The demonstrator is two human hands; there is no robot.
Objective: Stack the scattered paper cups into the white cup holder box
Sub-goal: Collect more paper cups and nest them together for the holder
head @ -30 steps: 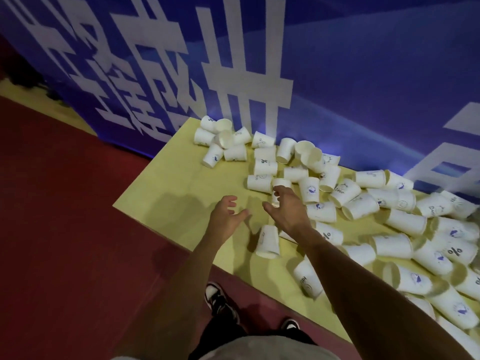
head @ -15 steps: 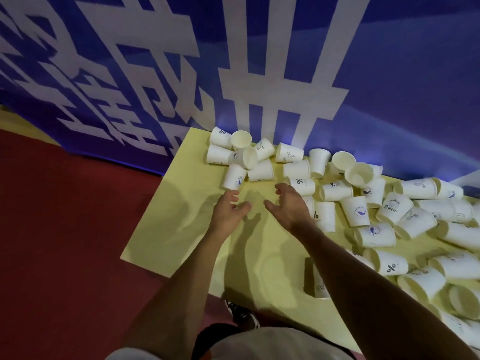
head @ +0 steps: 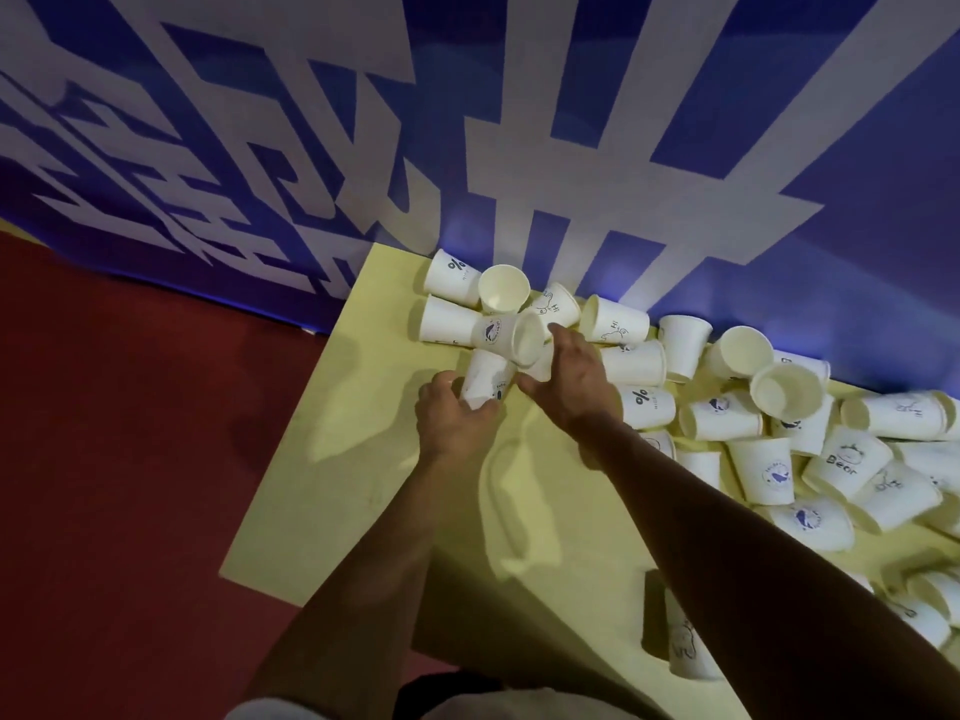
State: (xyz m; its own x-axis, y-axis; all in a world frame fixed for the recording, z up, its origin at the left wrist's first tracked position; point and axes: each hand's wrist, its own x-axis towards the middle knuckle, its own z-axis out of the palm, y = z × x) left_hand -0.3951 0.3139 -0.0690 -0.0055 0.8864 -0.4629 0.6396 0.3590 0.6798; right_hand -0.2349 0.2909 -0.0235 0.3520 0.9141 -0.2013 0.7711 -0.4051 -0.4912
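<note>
The left hand (head: 457,418) curls its fingers and thumb round the lower end of a paper cup (head: 485,379) that lies on its side on the table (head: 363,459), mouth end toward the wrist. Just beside it, the right hand (head: 571,376) reaches over the same cluster, fingers stretched forward and thumb spread out toward the left hand; a sliver of white shows between thumb and forefinger, but whether that hand grips anything cannot be told. Its fingertips (head: 558,332) lie at the rim of a whale-print cup (head: 511,335) resting atop the cluster, open mouth turned toward the right hand. To the right of the hands, a heap of paper cups (head: 722,418) spreads along the table's far edge, most on their sides. A lone cup (head: 685,646) lies by the near edge, under the right forearm. Behind the table hangs a blue banner (head: 779,148) with white characters; a red floor (head: 104,459) lies to the left.
</note>
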